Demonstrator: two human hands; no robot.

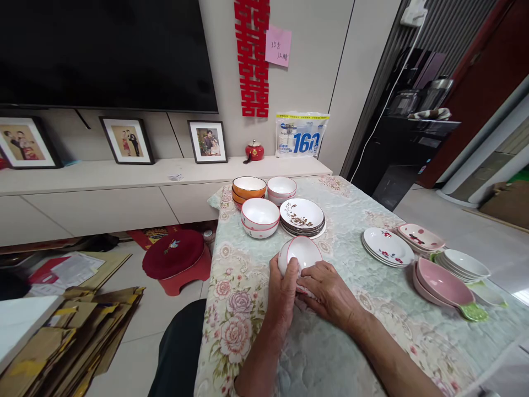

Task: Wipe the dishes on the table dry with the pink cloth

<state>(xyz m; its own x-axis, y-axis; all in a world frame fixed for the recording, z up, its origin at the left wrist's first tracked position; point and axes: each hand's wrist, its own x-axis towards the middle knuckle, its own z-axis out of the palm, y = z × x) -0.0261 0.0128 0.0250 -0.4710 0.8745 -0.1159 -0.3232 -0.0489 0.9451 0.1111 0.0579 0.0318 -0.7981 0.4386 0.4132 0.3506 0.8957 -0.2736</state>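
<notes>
Just above the table's near part, a white bowl [308, 251] with a thin red rim is tilted between my hands. My left hand [283, 286] grips its left side, thumb over the near edge. My right hand [330, 286] closes on the near right side with curled fingers. Under those fingers a bit of white and pink shows, mostly hidden; I cannot tell whether it is a second bowl. Beyond my hands stand a pair of stacked white bowls [260, 215] with red rims and a stack of brown-patterned plates [303, 214].
Farther back are orange bowls [249, 190] and more red-rimmed bowls [281, 187]. On the right sit flower-patterned plates [387, 247], a dotted dish [421, 236], pink leaf-handled dishes [444, 281] and small white dishes [467, 264]. A red stool [176, 256] stands left of the table.
</notes>
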